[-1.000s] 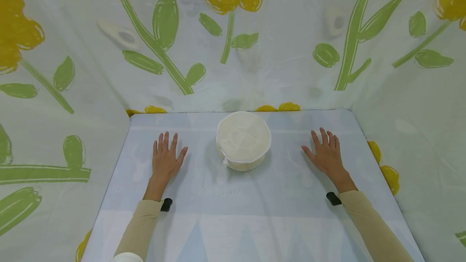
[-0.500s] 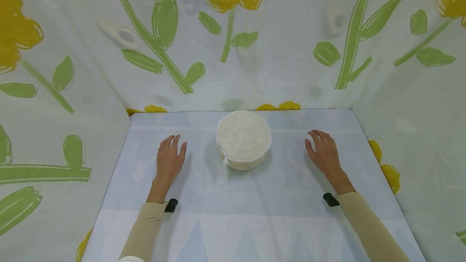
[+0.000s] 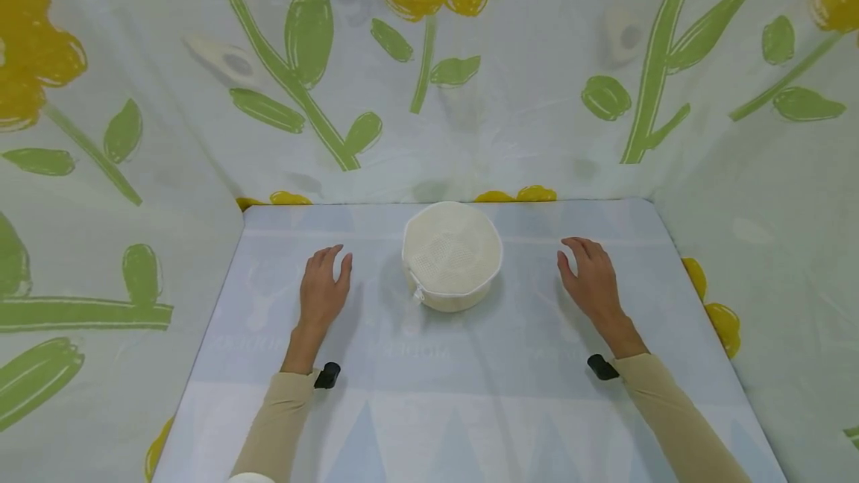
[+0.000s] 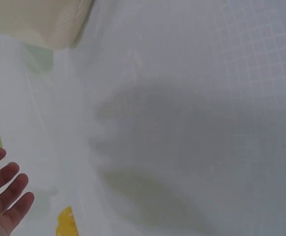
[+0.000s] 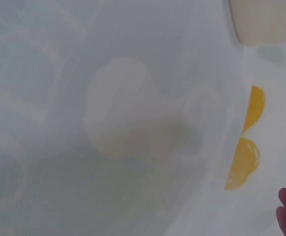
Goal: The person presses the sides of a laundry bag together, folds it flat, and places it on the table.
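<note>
A pale curtain (image 3: 517, 110) printed with yellow flowers hangs beyond the left grip (image 3: 325, 291); below it spreads a pale-blue table (image 3: 429, 364).

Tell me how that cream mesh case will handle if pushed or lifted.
The cream mesh case is probably light if empty, given its mesh top. Its wall stands up, so it likely holds shape but may dent. Broad and low, it should slide before tipping.

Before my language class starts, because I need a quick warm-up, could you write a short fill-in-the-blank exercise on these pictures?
1. Counting the left hand and the right hand, the number touching the cream case is ____.
2. The zipper pull is on the side nearer the ____ hand.
3. The leaves printed on the curtain are coloured ____.

Missing words: zero; left; green.
</note>
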### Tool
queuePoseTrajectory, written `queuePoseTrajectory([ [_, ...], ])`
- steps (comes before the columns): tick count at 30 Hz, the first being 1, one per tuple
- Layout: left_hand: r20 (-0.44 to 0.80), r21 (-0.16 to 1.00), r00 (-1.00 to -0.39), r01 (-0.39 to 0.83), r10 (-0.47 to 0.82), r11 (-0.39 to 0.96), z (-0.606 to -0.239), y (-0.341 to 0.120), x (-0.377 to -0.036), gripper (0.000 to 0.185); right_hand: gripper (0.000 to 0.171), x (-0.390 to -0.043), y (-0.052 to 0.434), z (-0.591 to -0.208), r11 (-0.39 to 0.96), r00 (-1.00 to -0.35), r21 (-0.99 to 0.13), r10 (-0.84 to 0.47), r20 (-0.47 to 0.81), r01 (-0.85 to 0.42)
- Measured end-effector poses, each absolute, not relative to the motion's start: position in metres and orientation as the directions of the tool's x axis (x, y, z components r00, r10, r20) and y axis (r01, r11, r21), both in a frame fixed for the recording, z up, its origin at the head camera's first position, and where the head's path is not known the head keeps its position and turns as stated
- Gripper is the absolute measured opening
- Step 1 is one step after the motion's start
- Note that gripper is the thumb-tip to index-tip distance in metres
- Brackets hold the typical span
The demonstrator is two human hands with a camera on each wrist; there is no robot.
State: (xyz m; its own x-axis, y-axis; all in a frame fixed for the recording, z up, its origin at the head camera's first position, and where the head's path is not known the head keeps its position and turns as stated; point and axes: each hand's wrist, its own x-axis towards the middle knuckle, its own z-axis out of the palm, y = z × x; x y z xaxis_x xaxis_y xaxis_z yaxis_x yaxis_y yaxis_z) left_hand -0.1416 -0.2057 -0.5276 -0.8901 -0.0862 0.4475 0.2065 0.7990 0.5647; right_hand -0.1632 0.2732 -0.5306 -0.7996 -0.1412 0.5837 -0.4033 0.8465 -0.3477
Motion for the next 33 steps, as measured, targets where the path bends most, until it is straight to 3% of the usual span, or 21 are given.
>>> queuePoseTrajectory([
  [18, 0.302, 0.708, -0.943, 0.123, -0.140, 0.696, -0.508, -0.176, -0.141, 0.038, 0.025, -0.158, 0.244, -0.526, 0.774, -0.846, -0.511, -0.058, 0.530, -0.374],
  [33, 0.369, 0.769, -0.918, 0.211, -0.148, 0.604, -0.501, -0.153, -0.141, 0.032, 0.027, -0.159, 0.220, -0.518, 0.695, -0.872, -0.613, -0.040, 0.488, -0.375],
])
